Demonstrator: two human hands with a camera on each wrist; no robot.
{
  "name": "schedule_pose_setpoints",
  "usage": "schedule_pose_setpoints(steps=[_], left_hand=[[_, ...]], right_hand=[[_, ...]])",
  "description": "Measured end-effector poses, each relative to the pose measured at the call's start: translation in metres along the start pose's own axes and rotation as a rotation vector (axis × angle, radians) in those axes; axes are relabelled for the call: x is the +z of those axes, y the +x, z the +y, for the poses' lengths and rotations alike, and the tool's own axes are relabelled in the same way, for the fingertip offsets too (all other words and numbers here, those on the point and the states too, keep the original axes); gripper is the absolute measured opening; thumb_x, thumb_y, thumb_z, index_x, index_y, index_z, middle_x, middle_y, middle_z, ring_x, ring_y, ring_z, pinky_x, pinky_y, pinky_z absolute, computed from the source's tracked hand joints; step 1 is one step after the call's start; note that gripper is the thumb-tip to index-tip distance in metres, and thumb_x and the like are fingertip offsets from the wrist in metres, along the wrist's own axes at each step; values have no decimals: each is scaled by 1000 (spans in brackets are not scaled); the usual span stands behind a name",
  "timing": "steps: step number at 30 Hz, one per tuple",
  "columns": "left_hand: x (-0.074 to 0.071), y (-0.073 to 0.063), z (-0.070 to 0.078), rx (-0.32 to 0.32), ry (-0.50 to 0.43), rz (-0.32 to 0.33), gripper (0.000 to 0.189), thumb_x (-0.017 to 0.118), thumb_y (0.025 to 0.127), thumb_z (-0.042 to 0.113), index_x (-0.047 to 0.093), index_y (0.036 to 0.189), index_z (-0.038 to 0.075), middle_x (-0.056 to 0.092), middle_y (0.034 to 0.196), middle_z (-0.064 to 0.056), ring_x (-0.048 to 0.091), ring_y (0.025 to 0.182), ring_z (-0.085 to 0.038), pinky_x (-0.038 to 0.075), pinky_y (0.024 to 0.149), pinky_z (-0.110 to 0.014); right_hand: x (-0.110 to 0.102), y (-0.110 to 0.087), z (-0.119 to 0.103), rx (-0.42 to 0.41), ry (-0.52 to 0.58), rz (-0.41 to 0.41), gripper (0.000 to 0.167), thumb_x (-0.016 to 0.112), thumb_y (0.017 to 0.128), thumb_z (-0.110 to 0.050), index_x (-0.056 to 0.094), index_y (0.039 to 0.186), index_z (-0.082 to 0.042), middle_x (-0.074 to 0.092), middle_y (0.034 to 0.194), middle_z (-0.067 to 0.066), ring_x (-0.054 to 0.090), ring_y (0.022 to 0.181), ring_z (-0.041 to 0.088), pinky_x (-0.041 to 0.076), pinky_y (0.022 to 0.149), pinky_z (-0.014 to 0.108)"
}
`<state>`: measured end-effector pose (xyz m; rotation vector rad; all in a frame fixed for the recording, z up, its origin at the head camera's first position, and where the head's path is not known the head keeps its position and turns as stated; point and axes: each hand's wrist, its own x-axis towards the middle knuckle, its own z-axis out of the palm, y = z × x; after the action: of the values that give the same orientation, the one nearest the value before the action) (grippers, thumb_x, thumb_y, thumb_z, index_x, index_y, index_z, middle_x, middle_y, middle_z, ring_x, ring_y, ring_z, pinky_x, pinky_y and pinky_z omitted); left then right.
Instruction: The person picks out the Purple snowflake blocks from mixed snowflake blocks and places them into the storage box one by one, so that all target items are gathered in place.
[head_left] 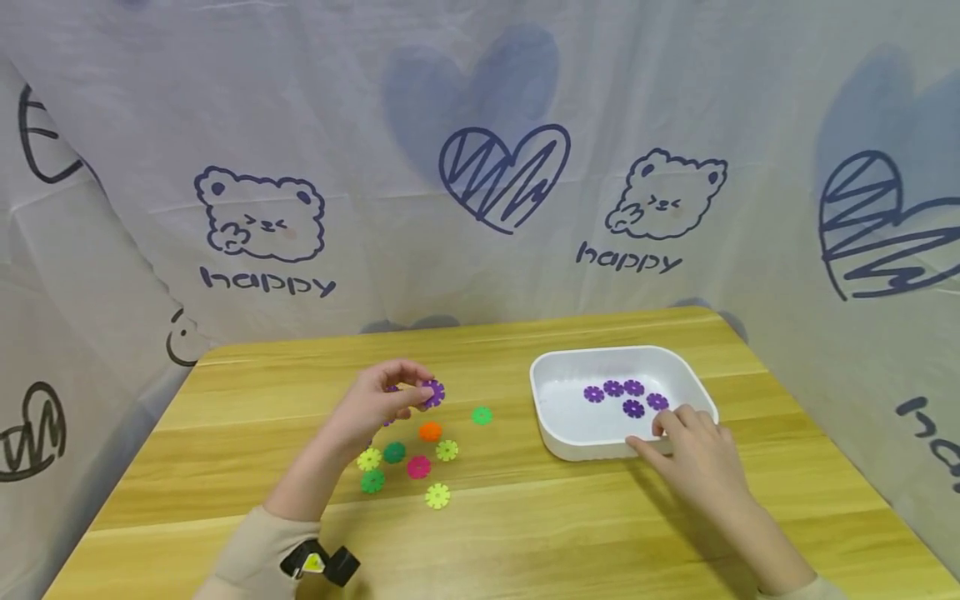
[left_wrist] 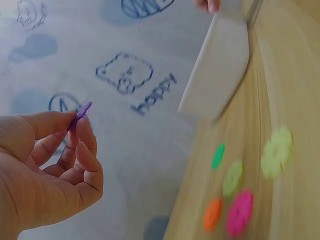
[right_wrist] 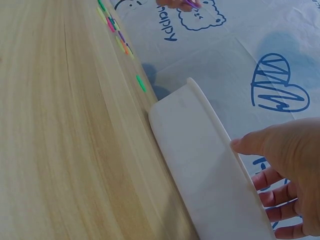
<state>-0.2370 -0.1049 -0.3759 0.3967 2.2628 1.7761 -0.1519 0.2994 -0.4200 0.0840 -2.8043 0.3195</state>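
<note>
Left hand (head_left: 386, 392) pinches a notched purple plastic disc (head_left: 437, 393) above the bench (head_left: 517, 517), nearer its left edge; right hand (head_left: 701, 454) grips a white plastic tray (head_left: 573, 449); a slack pinch could drop the disc.

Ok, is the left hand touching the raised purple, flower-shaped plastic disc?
Touching: the left wrist view shows the left hand pinching the purple disc between thumb and finger.

Wood-grain table (head_left: 540, 533), white tray (head_left: 581, 451) at right, colourful notched discs (head_left: 419, 467) further left
</note>
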Motion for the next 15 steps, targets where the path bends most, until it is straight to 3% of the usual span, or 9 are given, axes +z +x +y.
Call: schedule_pose_setpoints(steps=[5,15], left_hand=[[26,15,11,8,11,-64,21,68,91,19,65,110,10,69,99,-1,66,86,-17,51,75,-31],[76,49,23,-2,-9,-141,22,67,92,15,66,112,9,67,101,-8,68,79,-14,56,71,-30]], right_hand=[[0,-1,0,4,7,6,41,66,87,-51,63,91,-11,61,93,8,56,88,28,43,76,51],[0,0,0,3,6,1,42,65,87,-52,63,93,-10,62,94,9,56,90,27,43,77,51]])
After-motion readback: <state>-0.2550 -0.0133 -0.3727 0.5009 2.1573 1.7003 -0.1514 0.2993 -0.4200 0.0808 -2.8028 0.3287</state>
